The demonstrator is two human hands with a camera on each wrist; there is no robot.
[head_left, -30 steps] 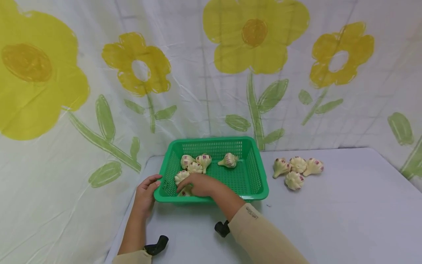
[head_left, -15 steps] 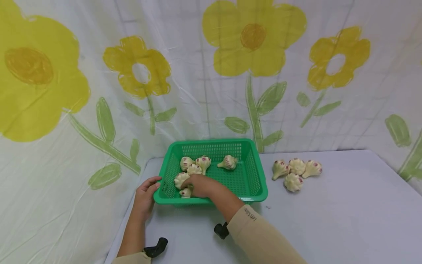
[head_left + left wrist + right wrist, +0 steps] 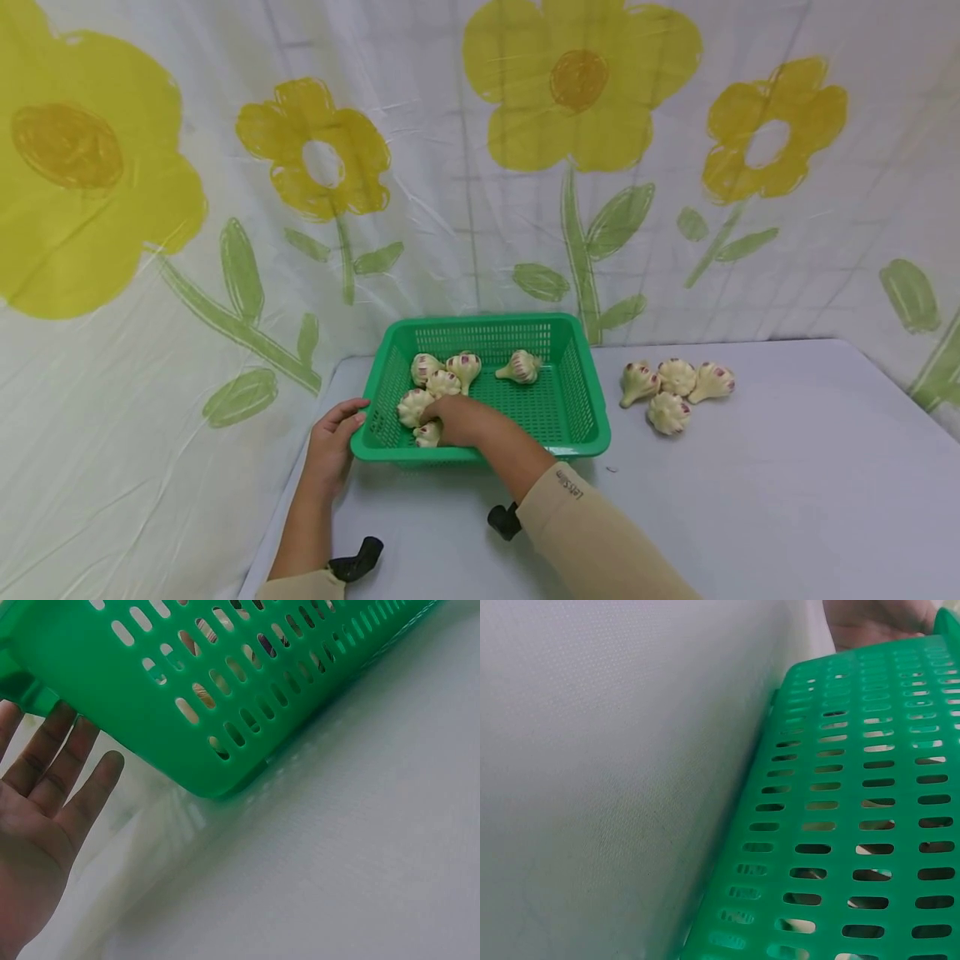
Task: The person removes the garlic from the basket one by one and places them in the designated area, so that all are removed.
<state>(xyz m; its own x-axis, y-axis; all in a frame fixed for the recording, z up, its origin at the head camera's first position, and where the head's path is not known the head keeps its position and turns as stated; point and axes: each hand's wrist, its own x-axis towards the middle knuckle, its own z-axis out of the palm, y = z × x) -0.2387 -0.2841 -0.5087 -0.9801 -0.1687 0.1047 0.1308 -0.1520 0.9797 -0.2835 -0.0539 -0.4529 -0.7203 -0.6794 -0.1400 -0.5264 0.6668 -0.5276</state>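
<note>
A green plastic basket [image 3: 570, 417] stands on the table with several garlic bulbs in it. My right hand [image 3: 465, 421] reaches over the front rim into the near left corner, its fingers around a garlic bulb [image 3: 426, 435] that they partly hide. Right behind that bulb lies another garlic bulb [image 3: 414, 407]. Three more are grouped toward the back left, and a single garlic bulb [image 3: 521, 367] lies apart, right of centre. At the basket's left rim, my left hand [image 3: 330, 442] rests its fingertips; in the left wrist view its fingers [image 3: 97, 784] are extended against the green plastic.
Several garlic bulbs [image 3: 670, 413] sit in a cluster on the white table [image 3: 720, 500], right of the basket. A hanging white sheet [image 3: 442, 250] painted with yellow flowers rises behind the table and along its left side. The basket's slotted wall [image 3: 855, 795] fills much of the right wrist view.
My right hand's fingers have drawn back slightly to the right and closed in on the near bulb, uncovering the bulb behind it. The left hand has stayed at the rim.
</note>
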